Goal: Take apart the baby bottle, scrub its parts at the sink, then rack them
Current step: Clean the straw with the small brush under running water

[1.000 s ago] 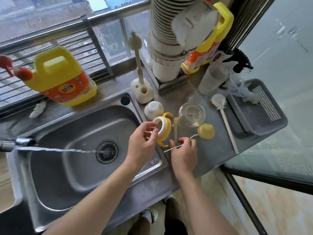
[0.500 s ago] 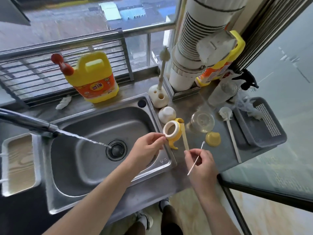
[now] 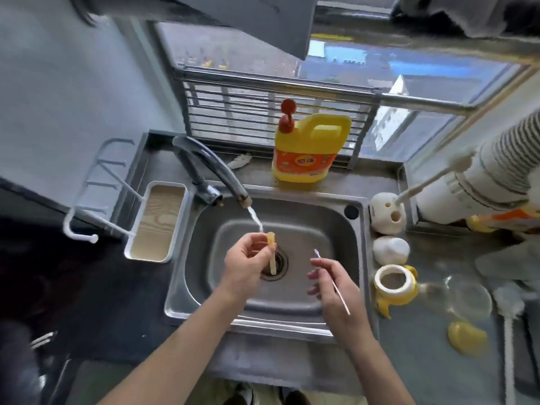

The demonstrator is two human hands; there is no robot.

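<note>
Steel counter (image 3: pixel 423 363): detergent jug (image 3: pixel 306 154) at back edge; right of sink (image 3: pixel 292 299), back to front, brush holder (image 3: pixel 385 217), white cap (image 3: pixel 390 249), yellow-handled collar (image 3: pixel 394 289), clear bottle (image 3: pixel 467 296), yellow lid (image 3: pixel 467 337); tray (image 3: pixel 147 260) at left edge.

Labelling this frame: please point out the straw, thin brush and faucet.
straw (image 3: pixel 271 240), head view, its flared top end.
thin brush (image 3: pixel 335 287), head view, mid-shaft.
faucet (image 3: pixel 225 176), head view, curved neck.
</note>
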